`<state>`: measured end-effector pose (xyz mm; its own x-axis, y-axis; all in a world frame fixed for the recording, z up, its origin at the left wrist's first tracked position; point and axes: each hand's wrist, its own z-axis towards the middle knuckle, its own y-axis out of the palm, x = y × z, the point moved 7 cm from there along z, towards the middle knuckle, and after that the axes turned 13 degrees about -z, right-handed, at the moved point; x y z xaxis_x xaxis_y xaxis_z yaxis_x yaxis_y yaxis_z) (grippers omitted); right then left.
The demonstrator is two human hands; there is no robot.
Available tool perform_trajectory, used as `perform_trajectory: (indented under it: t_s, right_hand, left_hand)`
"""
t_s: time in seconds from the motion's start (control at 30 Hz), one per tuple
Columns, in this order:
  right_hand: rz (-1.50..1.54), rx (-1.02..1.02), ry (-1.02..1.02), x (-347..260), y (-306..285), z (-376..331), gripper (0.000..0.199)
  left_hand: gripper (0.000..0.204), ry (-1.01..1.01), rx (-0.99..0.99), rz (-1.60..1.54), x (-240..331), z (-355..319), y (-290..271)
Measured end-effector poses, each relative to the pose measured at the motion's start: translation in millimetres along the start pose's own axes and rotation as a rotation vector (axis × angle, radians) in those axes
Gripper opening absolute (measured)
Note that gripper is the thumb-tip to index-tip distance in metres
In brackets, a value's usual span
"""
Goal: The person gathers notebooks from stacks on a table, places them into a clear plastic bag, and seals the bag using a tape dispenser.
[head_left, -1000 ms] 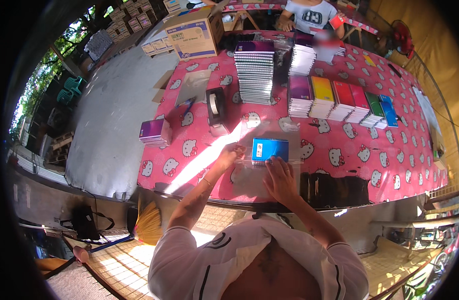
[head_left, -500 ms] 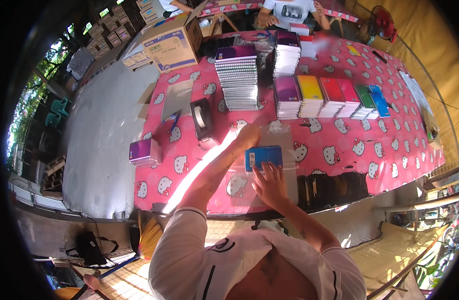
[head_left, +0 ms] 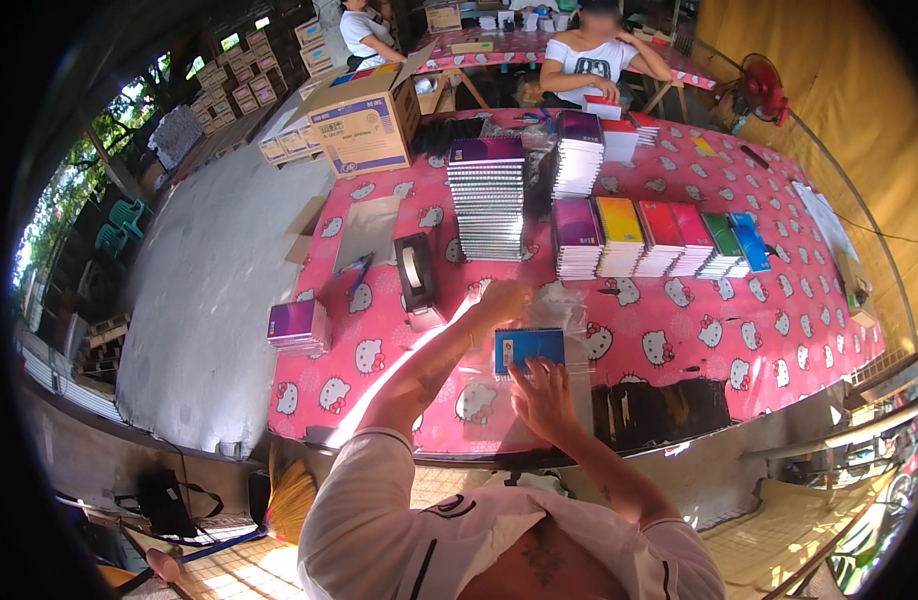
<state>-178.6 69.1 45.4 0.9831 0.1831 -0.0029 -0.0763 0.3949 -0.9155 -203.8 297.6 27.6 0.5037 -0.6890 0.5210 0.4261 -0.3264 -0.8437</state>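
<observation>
A small blue spiral notebook lies on a clear plastic sheet in front of me. My right hand rests on the notebook's near edge, its fingers spread over the cover. Just beyond the notebook, my left hand is closed at the far side of the plastic. Whatever its curled fingers hold is hidden. A black tape dispenser stands to the left of that hand.
Tall notebook stacks stand beyond my hands, with a row of coloured stacks to the right. A small purple stack sits at the left edge. Behind are an open carton and a seated person.
The view has tilted up, so the table sits lower and more of the seated person shows. My right hand stays on the blue notebook; my left hand remains beyond it.
</observation>
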Motion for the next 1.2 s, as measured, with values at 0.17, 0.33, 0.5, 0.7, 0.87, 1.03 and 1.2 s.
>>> perform_trajectory:
  t_s: [0.17,0.33,0.5,0.7,0.87,1.03,1.2]
  right_hand:
    - [0.003,0.000,-0.010,8,2,3,0.064]
    - [0.035,-0.053,-0.016,2,19,3,0.063]
    - [-0.062,-0.038,-0.063,7,41,-13,0.063]
    - [-0.046,-0.027,-0.056,9,43,-7,0.055]
    - [0.171,-0.100,-0.016,21,37,2,0.055]
    - [0.644,-0.206,0.243,62,53,8,0.053]
    - [0.188,0.128,-0.034,49,-18,26,0.054]
  left_hand:
    - [0.014,0.116,-0.009,-0.068,40,-36,-9]
    - [0.019,0.209,0.227,0.127,78,-88,0]
    - [0.029,-0.032,0.217,0.005,91,-102,23]
    - [0.017,0.006,0.430,-0.016,99,-110,26]
    - [0.011,-0.123,0.304,-0.145,83,-108,24]
    - [0.025,-0.069,0.309,-0.140,87,-106,27]
    - [0.057,-0.116,0.199,0.082,70,-116,56]
